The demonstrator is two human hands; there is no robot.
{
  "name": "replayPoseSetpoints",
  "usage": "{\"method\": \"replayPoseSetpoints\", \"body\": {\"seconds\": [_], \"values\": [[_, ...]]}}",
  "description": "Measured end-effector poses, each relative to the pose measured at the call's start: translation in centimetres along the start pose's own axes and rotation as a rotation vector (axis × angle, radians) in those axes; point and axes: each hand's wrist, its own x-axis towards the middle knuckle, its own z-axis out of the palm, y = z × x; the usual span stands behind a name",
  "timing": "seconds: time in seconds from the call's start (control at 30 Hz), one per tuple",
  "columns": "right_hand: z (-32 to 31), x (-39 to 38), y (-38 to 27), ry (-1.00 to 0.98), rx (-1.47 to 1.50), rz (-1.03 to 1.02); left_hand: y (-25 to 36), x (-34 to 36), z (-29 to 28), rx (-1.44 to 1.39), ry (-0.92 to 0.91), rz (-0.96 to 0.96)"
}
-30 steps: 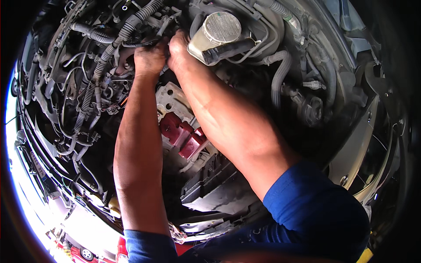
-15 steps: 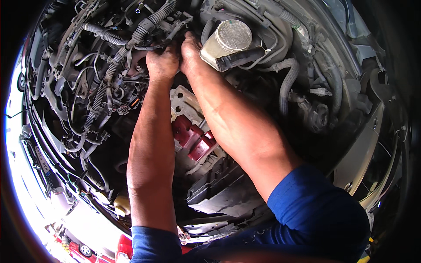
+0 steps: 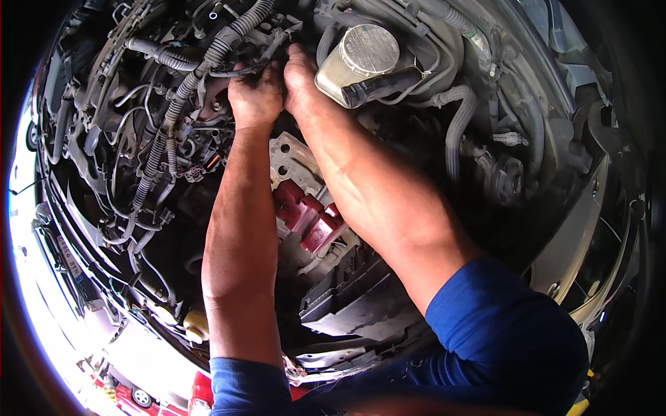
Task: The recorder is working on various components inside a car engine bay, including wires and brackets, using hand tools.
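Deep in a car's engine bay, my left hand (image 3: 255, 96) has its fingers curled on something I cannot make out, beneath a dark hose and ribbed cable sleeves (image 3: 187, 87). My right hand (image 3: 300, 83) is right beside it, against the left side of a translucent reservoir (image 3: 333, 78) with a round cap (image 3: 369, 47); its fingertips are hidden among the parts. Below and between my forearms lie a pale metal bracket (image 3: 283, 149) and red plastic covers (image 3: 319, 229).
A black plastic housing (image 3: 350, 305) lies below the red covers. Curved hoses (image 3: 459, 125) run along the right, beside the car body's edge (image 3: 562, 256). Engine parts and wiring (image 3: 90, 139) fill the left. A red car (image 3: 132, 395) shows beyond the bright lower-left edge.
The camera view has shifted, so the engine bay and both arms sit slightly farther right in the frame. My hands stay at the same place beside the reservoir, with little visible movement.
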Motion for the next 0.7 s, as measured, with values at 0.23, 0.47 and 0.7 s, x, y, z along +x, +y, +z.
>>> {"method": "replayPoseSetpoints", "body": {"seconds": [0.23,0.47,0.7], "values": [[-0.1,0.6,0.4,0.035,-0.067,-0.025,0.0,0.3,-0.2,0.068,-0.087,-0.024],[0.4,-0.6,-0.6,-0.085,-0.027,0.000,-0.7,0.2,-0.5,0.070,-0.095,0.099],[0.3,-1.6,-1.7,-0.097,-0.124,-0.021,0.5,-0.5,-0.4,-0.280,-0.053,-0.191]]}}
